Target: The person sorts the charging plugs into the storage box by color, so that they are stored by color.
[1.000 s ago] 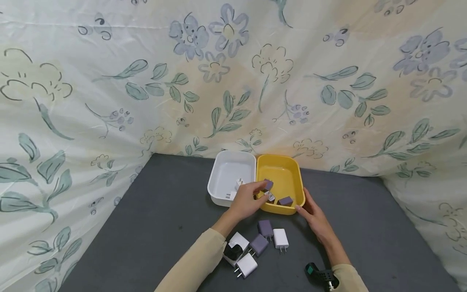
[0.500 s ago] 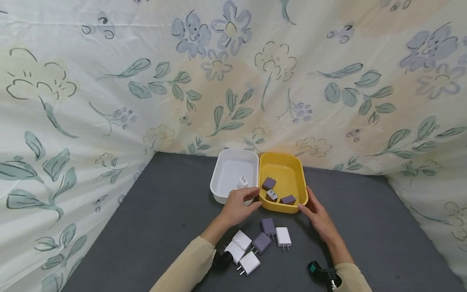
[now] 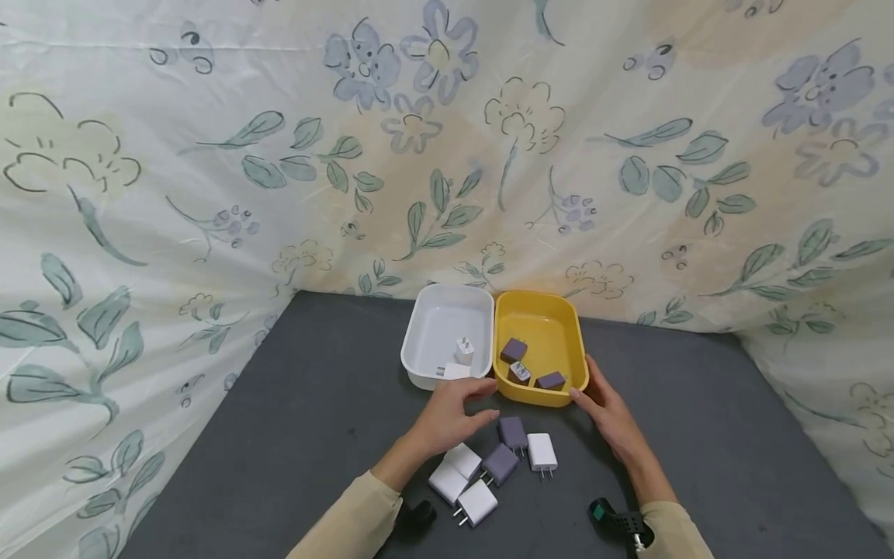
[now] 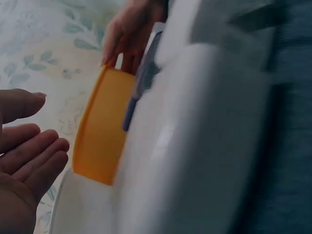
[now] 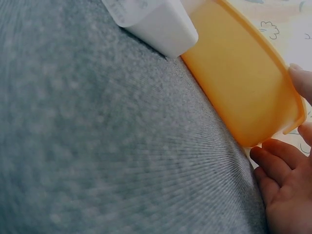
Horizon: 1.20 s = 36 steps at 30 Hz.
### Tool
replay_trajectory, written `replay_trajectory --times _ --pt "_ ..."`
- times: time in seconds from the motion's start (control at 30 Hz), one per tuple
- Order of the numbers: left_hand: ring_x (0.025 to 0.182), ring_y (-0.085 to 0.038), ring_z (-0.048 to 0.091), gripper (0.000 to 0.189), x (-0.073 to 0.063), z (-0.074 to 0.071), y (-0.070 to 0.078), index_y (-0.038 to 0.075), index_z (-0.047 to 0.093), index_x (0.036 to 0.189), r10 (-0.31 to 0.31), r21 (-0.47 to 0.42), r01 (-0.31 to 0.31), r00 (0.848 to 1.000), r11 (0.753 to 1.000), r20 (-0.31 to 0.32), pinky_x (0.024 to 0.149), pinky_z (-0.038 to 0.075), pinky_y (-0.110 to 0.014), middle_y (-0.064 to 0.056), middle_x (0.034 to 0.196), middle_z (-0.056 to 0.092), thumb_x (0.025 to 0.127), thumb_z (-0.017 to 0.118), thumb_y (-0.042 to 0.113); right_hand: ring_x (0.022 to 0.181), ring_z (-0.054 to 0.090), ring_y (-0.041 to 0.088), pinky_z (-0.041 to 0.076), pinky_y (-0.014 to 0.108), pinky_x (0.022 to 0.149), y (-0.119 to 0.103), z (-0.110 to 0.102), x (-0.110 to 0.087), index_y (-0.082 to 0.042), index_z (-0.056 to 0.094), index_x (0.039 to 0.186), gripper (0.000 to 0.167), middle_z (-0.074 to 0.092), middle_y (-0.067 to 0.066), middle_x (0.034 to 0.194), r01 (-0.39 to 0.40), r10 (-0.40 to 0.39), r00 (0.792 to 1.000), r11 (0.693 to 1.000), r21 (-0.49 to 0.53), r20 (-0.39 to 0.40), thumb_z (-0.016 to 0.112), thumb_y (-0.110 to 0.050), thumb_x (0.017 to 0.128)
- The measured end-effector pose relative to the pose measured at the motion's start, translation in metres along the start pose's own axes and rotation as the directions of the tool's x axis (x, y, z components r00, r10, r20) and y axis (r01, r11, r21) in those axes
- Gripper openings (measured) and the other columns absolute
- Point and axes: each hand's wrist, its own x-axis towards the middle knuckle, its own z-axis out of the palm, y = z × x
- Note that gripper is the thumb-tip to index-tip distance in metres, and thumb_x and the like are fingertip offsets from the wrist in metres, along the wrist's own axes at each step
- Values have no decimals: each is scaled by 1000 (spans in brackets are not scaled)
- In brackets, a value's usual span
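My left hand (image 3: 447, 415), palm bare and fingers apart in the left wrist view, hovers between the white box and the loose chargers. My right hand (image 3: 611, 423) holds the near right corner of the yellow box (image 3: 538, 310), thumb at the rim and fingers along the side. Inside that box lie two purple charger plugs, one at the left (image 3: 514, 349), and another with a white pronged face (image 3: 520, 373). White charger plugs, one of them upright (image 3: 464, 349), sit in the white box (image 3: 443, 310). Nearer me are two purple chargers (image 3: 500, 464) and several white chargers (image 3: 478, 503).
Both boxes stand side by side near the back edge of the dark grey table (image 3: 335, 373). A floral curtain (image 3: 447, 171) rises behind and along the sides. Black straps with small cameras (image 3: 615, 528) are on both wrists.
My left hand has drawn back from the yellow box, past the front of the white box, toward the loose chargers. A purple plug it was at lies in the yellow box. The right hand stays put.
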Motion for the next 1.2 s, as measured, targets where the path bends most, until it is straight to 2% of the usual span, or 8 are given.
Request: replay_trajectory --times 0.2,0.37,0.53,0.7,0.83,0.93,1.03,1.2 --pt "115 -16 65 40 -15 0 -2 5 64 126 0 8 -1 1000 1000 20 98 54 -26 -9 124 68 87 73 13 149 22 35 30 -3 92 -2 0 0 -24 1 158 81 12 7 165 -4 4 1000 1000 -3 7 55 -34 99" --pt "113 -17 66 41 -28 -5 -6 1 65 124 15 -20 -14 998 1000 55 96 55 -29 -13 123 68 86 74 12 148 22 35 31 -2 93 -1 1 1 -23 1 158 80 13 7 164 -2 2 1000 1000 -7 7 55 -34 99" --pt "111 -19 67 41 -40 -9 -13 -2 65 122 14 -58 -10 997 998 75 95 56 -27 -16 122 68 84 75 10 148 23 37 30 -3 92 1 1 2 -24 1 158 80 13 9 164 3 -3 1000 1000 -13 2 55 -32 100" --pt "111 -24 68 43 -45 -14 -20 -5 64 122 -11 -115 24 993 993 114 94 56 -25 -17 120 69 81 76 3 147 24 38 30 -4 90 2 1 2 -22 2 158 80 15 11 164 4 -4 1000 1000 -13 -7 55 -32 100" --pt "111 -23 68 45 -49 -18 -29 -2 64 124 -57 -124 84 977 989 205 95 55 -23 -14 119 70 81 76 2 147 24 39 31 -4 90 2 2 2 -19 2 158 79 15 12 164 4 -4 1000 1000 -8 -5 55 -30 100" --pt "112 -22 67 47 -50 -21 -37 2 64 125 -84 -122 118 964 986 250 95 54 -22 -10 120 70 81 78 7 147 23 38 30 -4 90 2 3 1 -20 1 158 80 14 12 164 -5 5 1000 1000 -15 -4 55 -31 100" --pt "111 -21 67 50 -50 -22 -43 4 65 126 -103 -129 140 959 982 263 96 54 -24 -7 120 70 79 80 13 147 23 38 30 -4 90 0 3 1 -20 1 158 80 14 12 164 -9 8 1000 1000 -20 -6 55 -32 100" --pt "107 -16 69 48 -48 -23 -47 7 66 124 -118 -127 153 962 980 245 93 55 -22 -4 117 72 79 81 17 148 23 37 31 -3 91 -3 2 1 -26 1 158 79 13 8 164 -2 2 1000 1000 -30 -8 54 -32 100"
